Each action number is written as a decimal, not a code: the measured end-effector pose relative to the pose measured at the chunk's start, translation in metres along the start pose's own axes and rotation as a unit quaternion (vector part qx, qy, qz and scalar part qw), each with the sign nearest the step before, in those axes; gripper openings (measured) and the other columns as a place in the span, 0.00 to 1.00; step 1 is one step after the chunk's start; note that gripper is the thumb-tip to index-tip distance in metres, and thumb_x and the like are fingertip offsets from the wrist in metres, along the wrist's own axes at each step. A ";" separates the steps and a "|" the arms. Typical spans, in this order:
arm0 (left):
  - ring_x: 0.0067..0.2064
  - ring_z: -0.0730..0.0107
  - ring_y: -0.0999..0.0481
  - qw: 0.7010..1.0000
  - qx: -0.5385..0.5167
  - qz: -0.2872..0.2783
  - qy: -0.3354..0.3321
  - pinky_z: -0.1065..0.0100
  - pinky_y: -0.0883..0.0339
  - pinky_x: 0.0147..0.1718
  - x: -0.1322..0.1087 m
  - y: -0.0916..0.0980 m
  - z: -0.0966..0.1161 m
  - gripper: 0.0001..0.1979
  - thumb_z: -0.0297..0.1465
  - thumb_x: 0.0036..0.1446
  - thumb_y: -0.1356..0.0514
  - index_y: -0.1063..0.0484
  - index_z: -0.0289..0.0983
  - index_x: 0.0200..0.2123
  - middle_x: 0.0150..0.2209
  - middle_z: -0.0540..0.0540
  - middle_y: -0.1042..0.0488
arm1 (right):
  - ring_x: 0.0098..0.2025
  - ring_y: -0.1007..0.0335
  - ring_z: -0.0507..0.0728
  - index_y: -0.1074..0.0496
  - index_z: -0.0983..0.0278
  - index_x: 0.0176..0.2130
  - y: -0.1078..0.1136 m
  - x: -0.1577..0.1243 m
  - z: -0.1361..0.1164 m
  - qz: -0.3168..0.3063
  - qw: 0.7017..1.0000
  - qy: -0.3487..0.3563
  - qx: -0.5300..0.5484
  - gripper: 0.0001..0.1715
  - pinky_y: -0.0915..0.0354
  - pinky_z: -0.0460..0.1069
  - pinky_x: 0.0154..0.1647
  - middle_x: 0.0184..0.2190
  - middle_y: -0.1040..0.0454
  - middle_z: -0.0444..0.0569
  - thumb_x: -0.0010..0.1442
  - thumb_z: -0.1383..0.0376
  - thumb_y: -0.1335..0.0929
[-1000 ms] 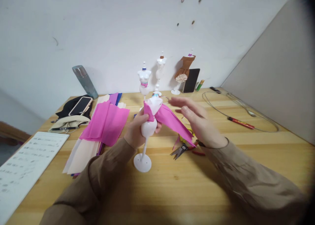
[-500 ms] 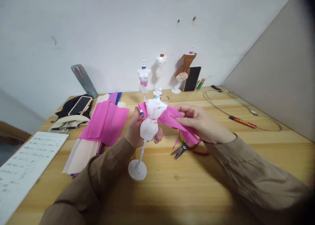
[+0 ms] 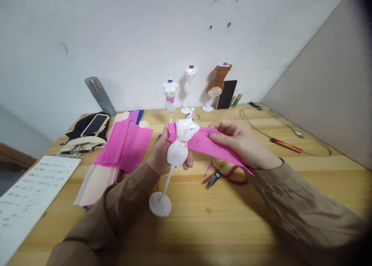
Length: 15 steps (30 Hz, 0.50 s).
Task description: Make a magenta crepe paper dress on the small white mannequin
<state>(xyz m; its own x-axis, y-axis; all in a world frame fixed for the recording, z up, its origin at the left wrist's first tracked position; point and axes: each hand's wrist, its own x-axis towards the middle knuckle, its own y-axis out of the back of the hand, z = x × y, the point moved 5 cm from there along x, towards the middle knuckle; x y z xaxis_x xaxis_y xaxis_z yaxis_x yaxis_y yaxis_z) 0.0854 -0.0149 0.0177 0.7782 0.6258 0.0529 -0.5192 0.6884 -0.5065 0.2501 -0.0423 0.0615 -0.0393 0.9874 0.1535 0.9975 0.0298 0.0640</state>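
A small white dress-form mannequin [image 3: 178, 153] on a round-based stand tilts in my left hand [image 3: 159, 153], whose fingers wrap behind its waist. Red stitch-like marks run over its front. A strip of pink crepe paper [image 3: 210, 145] passes behind the mannequin's torso, one end showing by my left thumb. My right hand [image 3: 236, 142] pinches the longer end between thumb and fingers, stretching it out to the right. Below that strip, scissors [image 3: 215, 177] with red and yellow handles lie on the table, blades partly apart.
Three more mannequins stand at the back, one in brown paper [image 3: 220, 76]. Stacked coloured paper [image 3: 124, 144], a phone [image 3: 95, 125] and a bottle [image 3: 100, 96] are on the left. A looped cable [image 3: 255, 130] and a red-handled tool [image 3: 286, 145] lie right. A white keyboard-like board [image 3: 31, 196] sits front left.
The pink strip has been drawn straighter and flatter, its loose end shifting right. The mannequin tilts slightly more, its base moving a little left and down.
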 end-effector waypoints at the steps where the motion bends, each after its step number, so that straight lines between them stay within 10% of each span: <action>1: 0.16 0.68 0.32 1.000 0.004 -0.002 -0.003 0.68 0.44 0.18 0.000 -0.001 0.000 0.42 0.61 0.59 0.67 0.29 0.33 0.28 0.16 0.43 0.29 | 0.24 0.33 0.52 0.26 0.60 0.30 0.001 0.001 -0.001 0.005 1.000 0.012 -0.003 0.13 0.35 0.47 0.17 0.26 0.26 0.46 0.51 0.56 0.24; 15: 0.17 0.68 0.32 0.995 0.100 0.022 0.008 0.66 0.40 0.21 -0.005 -0.006 0.004 0.26 0.49 0.52 0.48 0.32 0.35 0.15 0.15 0.40 0.29 | 0.23 0.38 0.51 0.30 0.63 0.26 0.002 0.000 -0.011 0.044 0.982 0.102 -0.150 0.10 0.41 0.46 0.21 0.22 0.32 0.42 0.52 0.62 0.27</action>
<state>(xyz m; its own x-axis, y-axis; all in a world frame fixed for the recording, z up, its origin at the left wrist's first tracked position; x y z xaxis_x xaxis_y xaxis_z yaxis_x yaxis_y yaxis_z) 0.0830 -0.0212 0.0235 0.7579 0.6521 0.0204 -0.6113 0.7207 -0.3269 0.2514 -0.0437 0.0725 0.0053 0.9313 0.3642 0.9368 -0.1320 0.3240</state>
